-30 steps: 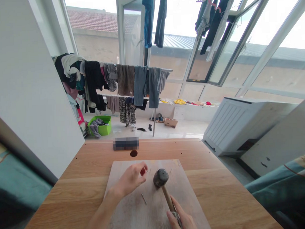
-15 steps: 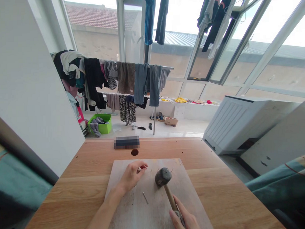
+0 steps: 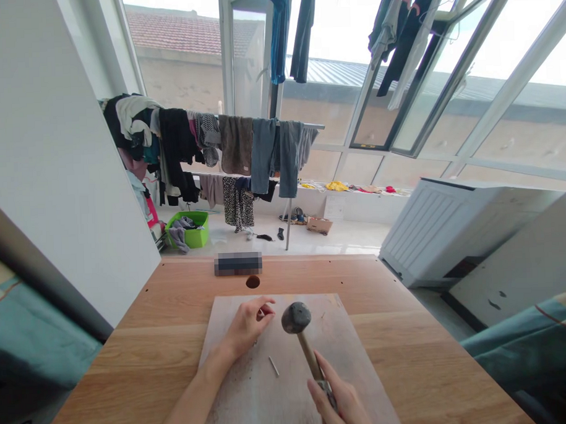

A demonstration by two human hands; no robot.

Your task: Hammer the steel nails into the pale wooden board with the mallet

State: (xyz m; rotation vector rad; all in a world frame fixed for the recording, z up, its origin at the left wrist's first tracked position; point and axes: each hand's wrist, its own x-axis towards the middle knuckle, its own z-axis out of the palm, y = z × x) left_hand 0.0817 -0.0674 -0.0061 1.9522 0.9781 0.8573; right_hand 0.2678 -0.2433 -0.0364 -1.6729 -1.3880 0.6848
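A pale wooden board (image 3: 344,358) lies on a wooden table (image 3: 152,340). My left hand (image 3: 247,324) rests on the board with thumb and fingers pinched together near the board's far part, holding something too small to make out. My right hand (image 3: 338,405) grips the wooden handle of a hammer (image 3: 296,320), whose dark round head hangs just right of the left fingertips. A loose nail (image 3: 273,366) lies flat on the board between the two hands.
A round hole (image 3: 252,282) sits in the table beyond the board. Past the table stand a clothes rack hung with garments (image 3: 244,151), a green basket (image 3: 191,229) on the floor, a white wall panel (image 3: 53,152) at left and a white slatted cabinet (image 3: 441,231) at right.
The hammer head has shifted left and a little up, closer to the left fingertips. The left hand has stayed pinched in nearly the same spot.
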